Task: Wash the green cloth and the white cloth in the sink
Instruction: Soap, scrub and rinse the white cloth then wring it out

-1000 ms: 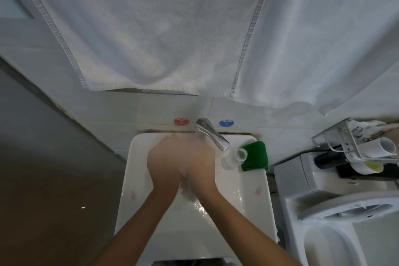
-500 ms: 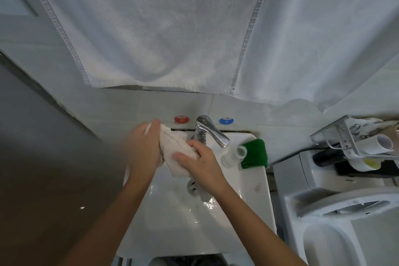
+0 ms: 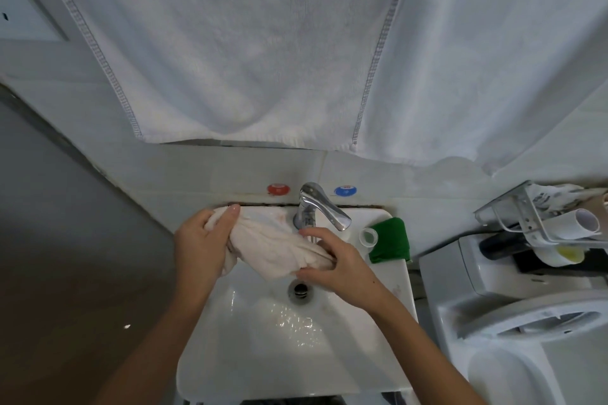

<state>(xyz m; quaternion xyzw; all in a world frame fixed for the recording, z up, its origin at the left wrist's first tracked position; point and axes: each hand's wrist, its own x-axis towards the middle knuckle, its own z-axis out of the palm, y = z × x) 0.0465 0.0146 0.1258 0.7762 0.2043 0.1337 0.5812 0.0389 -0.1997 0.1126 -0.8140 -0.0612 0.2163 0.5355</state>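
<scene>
The white cloth (image 3: 276,248) is stretched, bunched and wet, between both hands above the white sink (image 3: 250,352). My left hand (image 3: 200,240) grips its left end near the sink's back left corner. My right hand (image 3: 339,261) grips its right end just above the drain (image 3: 298,289), below the chrome tap (image 3: 320,205). The green cloth (image 3: 390,240) lies folded on the sink's back right corner, apart from both hands.
A small clear cup (image 3: 368,236) lies beside the green cloth. Large white towels (image 3: 263,49) hang above the sink. Red (image 3: 278,188) and blue (image 3: 344,190) markers sit on the wall. A toilet (image 3: 513,322) and a wire rack (image 3: 543,220) stand at the right.
The hands have drawn apart from a clasped rub, lifting and stretching the white cloth between them toward the sink's back left. The green cloth has not moved.
</scene>
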